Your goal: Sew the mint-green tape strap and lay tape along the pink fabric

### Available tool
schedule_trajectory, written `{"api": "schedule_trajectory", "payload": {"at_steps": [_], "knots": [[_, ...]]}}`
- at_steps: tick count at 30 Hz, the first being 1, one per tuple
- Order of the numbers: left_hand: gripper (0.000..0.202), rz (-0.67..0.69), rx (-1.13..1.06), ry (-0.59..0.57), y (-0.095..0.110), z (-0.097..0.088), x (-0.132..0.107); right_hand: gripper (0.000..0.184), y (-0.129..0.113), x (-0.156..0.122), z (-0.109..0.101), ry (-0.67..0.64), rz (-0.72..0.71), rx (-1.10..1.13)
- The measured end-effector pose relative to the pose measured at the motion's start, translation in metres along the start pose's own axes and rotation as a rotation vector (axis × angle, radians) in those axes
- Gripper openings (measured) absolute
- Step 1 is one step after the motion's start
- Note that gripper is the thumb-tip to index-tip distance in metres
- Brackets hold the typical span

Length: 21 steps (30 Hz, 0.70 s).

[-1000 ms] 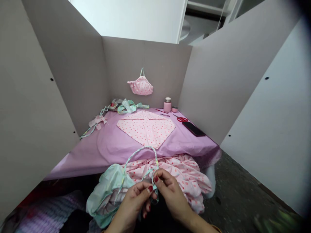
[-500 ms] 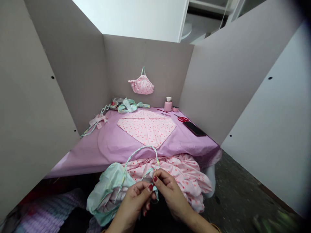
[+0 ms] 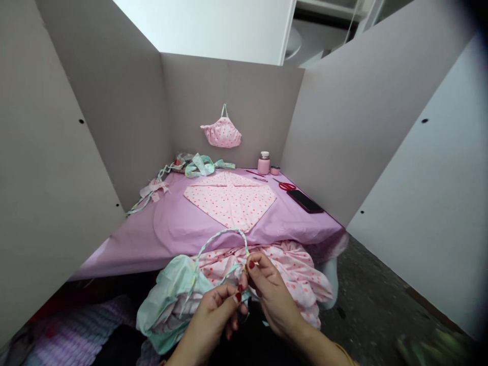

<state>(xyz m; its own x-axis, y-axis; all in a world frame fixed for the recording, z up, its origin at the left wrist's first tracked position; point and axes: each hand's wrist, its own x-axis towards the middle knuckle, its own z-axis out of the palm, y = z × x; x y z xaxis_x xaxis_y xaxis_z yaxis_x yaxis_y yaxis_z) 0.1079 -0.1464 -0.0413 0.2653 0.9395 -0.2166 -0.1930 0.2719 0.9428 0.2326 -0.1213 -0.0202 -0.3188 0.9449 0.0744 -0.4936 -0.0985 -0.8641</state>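
"Grey panels (image 3: 259, 101) are walling in the purple tablecloth (image 3: 152, 239) beyond the grip. What is lying left?"
"Mint fabric (image 3: 163, 292) is sitting softly rumpled, just left of the grip."
"Grip state?"
"Left hand (image 3: 217, 307) is pinching the thin mint cord (image 3: 229, 230), its loop arching above; right hand (image 3: 269, 287) is pinching it slightly farther out, probably for fine control. Dotted pink fabric (image 3: 299, 274) is lying in folds behind and right."

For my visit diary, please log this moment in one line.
left hand: fingertips at green cord; right hand: pinching cord; flat dotted cloth: on purple tablecloth
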Motion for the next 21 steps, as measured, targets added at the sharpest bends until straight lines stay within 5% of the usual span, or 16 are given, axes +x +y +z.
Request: {"api": "schedule_trajectory", "payload": {"at_steps": [6, 21], "knots": [[0.031, -0.024, 0.05, 0.032, 0.002, -0.002, -0.004, 0.033, -0.034, 0.025, -0.004, 0.137, 0.056, 0.119], [0.029, -0.089, 0.156, 0.089, 0.007, -0.001, -0.006, 0.029, -0.137, 0.064, -0.072, 0.49, -0.46, -0.078]]}}
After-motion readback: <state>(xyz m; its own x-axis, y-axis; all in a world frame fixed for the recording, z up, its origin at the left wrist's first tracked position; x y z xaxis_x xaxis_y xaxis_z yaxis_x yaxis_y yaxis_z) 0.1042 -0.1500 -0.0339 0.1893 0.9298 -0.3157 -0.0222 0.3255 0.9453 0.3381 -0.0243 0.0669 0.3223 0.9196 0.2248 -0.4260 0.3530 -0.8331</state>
